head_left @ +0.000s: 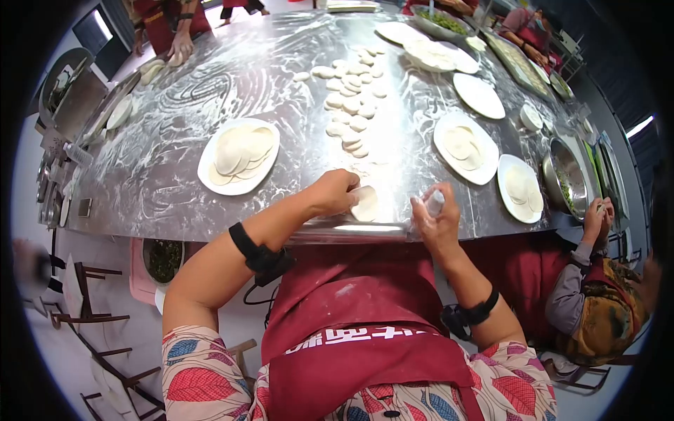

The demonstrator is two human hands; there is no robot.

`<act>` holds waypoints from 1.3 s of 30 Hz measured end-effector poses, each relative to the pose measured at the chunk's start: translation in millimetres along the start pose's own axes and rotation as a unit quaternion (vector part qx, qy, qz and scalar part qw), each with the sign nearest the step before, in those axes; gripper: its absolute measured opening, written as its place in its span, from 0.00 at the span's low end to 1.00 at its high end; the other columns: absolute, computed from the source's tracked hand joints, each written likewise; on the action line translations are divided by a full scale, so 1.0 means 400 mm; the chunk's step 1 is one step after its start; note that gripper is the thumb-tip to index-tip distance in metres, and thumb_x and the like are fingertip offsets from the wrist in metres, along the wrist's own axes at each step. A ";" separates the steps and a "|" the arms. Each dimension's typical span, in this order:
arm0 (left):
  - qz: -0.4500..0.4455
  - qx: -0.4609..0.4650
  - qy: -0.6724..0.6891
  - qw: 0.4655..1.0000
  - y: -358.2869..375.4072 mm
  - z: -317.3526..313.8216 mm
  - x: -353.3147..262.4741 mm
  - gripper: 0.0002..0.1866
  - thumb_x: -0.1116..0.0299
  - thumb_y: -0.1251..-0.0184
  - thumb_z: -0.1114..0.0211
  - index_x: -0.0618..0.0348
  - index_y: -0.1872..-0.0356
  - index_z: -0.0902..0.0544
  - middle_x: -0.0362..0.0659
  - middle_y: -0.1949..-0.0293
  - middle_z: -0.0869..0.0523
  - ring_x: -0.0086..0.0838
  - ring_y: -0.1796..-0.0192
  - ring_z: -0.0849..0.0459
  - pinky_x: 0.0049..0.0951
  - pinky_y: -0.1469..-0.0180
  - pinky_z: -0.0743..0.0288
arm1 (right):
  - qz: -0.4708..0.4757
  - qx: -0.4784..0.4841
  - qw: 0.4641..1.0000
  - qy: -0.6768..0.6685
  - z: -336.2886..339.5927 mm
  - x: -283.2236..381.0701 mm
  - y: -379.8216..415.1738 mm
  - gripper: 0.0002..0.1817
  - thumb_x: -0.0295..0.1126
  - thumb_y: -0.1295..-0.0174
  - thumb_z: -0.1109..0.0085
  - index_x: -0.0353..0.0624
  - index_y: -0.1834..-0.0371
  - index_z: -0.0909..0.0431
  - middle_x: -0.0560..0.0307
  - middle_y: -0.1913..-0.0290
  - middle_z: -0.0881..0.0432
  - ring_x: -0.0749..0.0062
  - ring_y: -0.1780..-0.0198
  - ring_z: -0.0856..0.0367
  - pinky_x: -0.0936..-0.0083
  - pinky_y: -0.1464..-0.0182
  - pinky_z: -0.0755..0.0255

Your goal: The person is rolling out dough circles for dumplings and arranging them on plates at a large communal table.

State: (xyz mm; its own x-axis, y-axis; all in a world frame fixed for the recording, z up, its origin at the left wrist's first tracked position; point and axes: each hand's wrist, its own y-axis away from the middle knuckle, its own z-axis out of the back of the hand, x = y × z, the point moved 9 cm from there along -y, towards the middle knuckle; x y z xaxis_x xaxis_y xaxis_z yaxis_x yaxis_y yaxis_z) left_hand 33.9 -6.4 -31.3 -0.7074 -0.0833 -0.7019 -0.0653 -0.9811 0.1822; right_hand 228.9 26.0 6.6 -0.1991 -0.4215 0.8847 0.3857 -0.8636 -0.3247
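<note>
Near the front edge of the metal table, my left hand (335,193) pinches the edge of a round dough wrapper (364,204), which rests on the floured surface. A short way to the right, my right hand (438,217) is closed around a pale rolling pin (435,203), one end of it pointing up. The pin is apart from the wrapper. Beyond my hands, a long strip of flattened dough pieces (353,105) runs away up the table.
Plates of stacked wrappers stand left (239,156) and right (466,149). Further right are another plate (521,189) and a metal bowl (564,179) with green filling. A co-worker's hands (599,214) are at the right edge; another person's hand (181,49) touches dough at far left.
</note>
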 end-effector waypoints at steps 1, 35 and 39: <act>0.001 0.016 0.004 1.000 0.004 -0.005 -0.009 0.10 0.70 0.46 0.37 0.67 0.66 0.20 0.54 0.71 0.18 0.38 0.69 0.20 0.34 0.62 0.28 | 0.036 -0.013 0.999 0.015 -0.005 0.010 -0.020 0.15 0.24 0.46 0.38 0.39 0.61 0.35 0.48 0.77 0.25 0.61 0.75 0.20 0.70 0.73 0.30; -0.025 -0.017 -0.015 0.999 -0.036 -0.005 -0.036 0.10 0.70 0.43 0.41 0.67 0.66 0.20 0.57 0.69 0.17 0.43 0.65 0.19 0.37 0.60 0.28 | 0.058 -0.043 0.996 0.057 -0.046 0.003 -0.142 0.16 0.27 0.47 0.36 0.40 0.61 0.35 0.47 0.79 0.26 0.55 0.77 0.24 0.67 0.74 0.31; -0.030 0.001 0.053 0.998 -0.015 -0.010 -0.013 0.08 0.73 0.44 0.42 0.66 0.65 0.21 0.52 0.69 0.17 0.36 0.66 0.20 0.34 0.61 0.28 | 0.018 -0.023 0.999 0.012 0.001 0.005 -0.006 0.16 0.24 0.47 0.36 0.41 0.62 0.35 0.50 0.77 0.25 0.66 0.78 0.22 0.72 0.74 0.30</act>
State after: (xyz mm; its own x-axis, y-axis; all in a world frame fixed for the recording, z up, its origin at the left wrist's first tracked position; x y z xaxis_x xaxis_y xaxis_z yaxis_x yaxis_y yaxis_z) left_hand 40.8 -0.7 -31.3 -0.6239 -0.0433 -0.7803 -0.1057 -0.9846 0.1392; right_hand 228.0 27.4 9.5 -0.2084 -0.4591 0.8636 0.3513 -0.8592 -0.3720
